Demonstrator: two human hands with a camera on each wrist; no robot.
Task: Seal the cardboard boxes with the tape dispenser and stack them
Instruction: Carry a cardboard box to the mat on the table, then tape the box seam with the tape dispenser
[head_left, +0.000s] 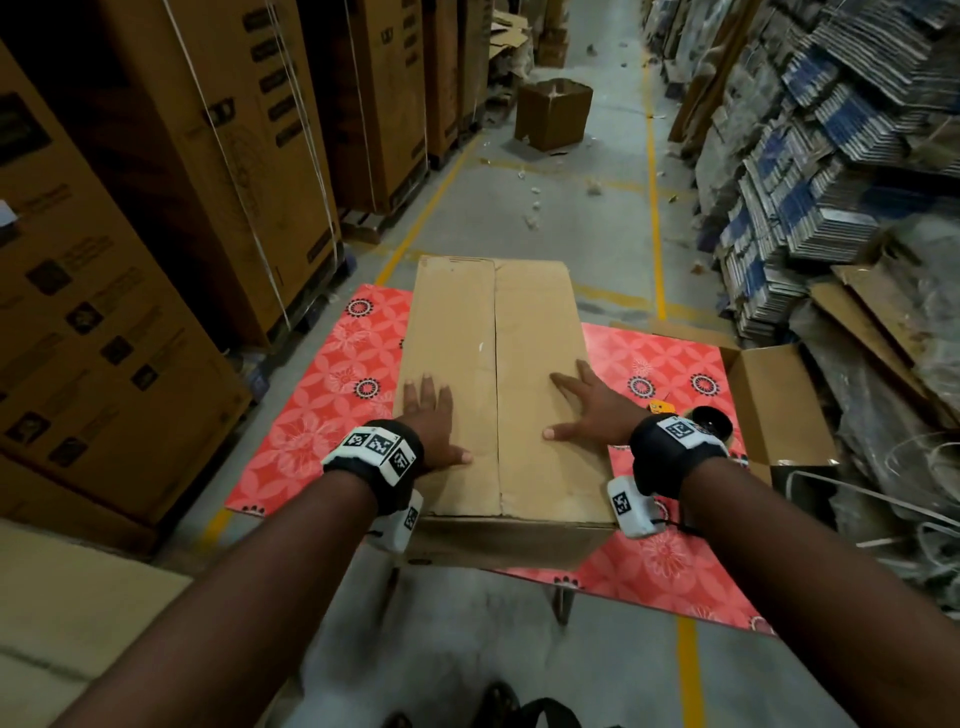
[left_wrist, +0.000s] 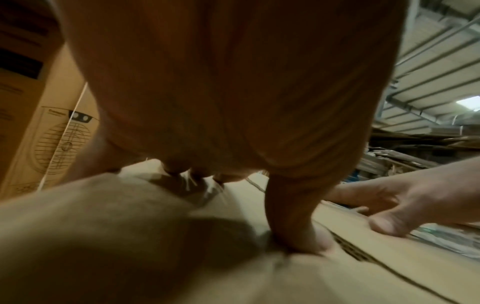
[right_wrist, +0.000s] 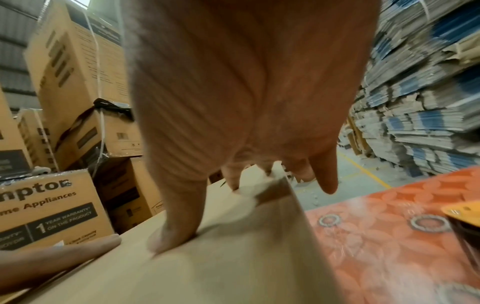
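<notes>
pressing down on the cardboard box, which sits on the bench with its red floral cover, flaps shut and meeting at a bare centre seam. left hand lies flat on the left flap, fingers straight, gripping nothing. right hand is spread flat on the right flap, same deal. tape dispenser sits on the bench just right of that wrist, beside an open box.

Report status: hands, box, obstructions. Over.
Left hand and right hand flat on closed flaps of cardboard box. Seam untaped. Tape dispenser right of box, untouched. Nothing blocking.
</notes>
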